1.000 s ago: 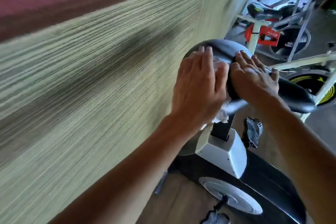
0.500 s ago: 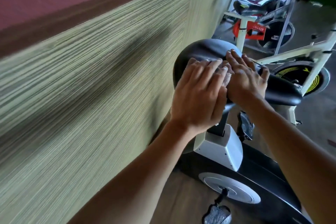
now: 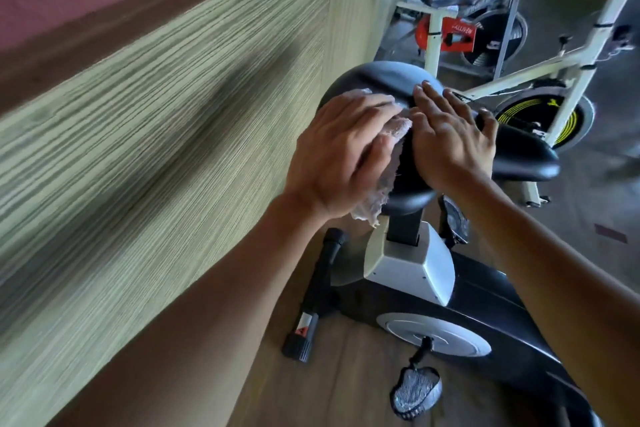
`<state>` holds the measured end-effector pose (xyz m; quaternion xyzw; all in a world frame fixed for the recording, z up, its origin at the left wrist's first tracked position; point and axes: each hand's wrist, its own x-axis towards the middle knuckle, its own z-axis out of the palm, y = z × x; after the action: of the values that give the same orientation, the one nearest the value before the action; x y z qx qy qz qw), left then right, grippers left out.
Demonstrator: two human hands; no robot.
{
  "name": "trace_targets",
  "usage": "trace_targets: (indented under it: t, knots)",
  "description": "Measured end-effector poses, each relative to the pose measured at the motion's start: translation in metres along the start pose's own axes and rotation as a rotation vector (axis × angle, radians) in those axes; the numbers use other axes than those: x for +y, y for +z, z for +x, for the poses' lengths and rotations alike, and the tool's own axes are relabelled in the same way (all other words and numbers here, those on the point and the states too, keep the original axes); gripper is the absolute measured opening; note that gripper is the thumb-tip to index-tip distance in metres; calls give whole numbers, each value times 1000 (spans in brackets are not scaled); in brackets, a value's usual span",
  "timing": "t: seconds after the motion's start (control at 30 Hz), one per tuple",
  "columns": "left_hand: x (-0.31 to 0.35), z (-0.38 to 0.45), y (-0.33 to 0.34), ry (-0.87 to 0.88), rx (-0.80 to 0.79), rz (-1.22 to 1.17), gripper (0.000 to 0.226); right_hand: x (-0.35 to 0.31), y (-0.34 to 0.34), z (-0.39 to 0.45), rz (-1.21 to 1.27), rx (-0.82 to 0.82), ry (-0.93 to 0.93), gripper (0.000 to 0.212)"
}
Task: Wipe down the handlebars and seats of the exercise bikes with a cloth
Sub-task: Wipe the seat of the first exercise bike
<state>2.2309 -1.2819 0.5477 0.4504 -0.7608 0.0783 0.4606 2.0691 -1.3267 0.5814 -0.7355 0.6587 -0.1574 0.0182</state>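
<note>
My left hand (image 3: 341, 156) presses the cloth (image 3: 381, 177) flat onto the seat (image 3: 519, 152)'s near-left end; my right hand (image 3: 450, 142) lies open beside it. The seat's length runs right, its unwiped part probably beyond my right hand.

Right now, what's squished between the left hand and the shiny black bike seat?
A crumpled white cloth lies under the left hand, pressed flat against the black padded seat, as the head view shows.
</note>
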Motion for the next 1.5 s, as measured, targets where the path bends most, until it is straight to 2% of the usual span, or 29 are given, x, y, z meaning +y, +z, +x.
trace_targets:
  t: [0.2, 0.27, 0.37, 0.5, 0.8, 1.07, 1.23, 1.5]
  knots:
    - [-32, 18, -3, 28, -69, -143, 33, -3, 3, -1, 47, 23, 54, 55]
    - [-44, 31, -2, -22, -139, -188, 34, -6, 3, -2, 66, 25, 82, 64]
    - [-58, 59, 4, -115, -307, -225, 48, -8, 4, -4, 105, 74, 100, 69]
    - [-70, 86, 16, -151, -522, -169, 54, -11, 4, -6, 161, 114, 118, 81]
    - [-75, 140, 54, -154, -700, 40, 46, -11, 7, -4, 171, 176, 169, 79]
    - [-48, 120, 44, -73, -601, 6, 41, -7, 11, -9, 277, 267, 215, 67]
    - [-30, 100, 28, -49, -550, -23, 40, -8, 12, -9, 287, 284, 228, 84]
    - [-13, 66, 12, -73, -438, -12, 41, -9, 12, -13, 326, 305, 213, 89]
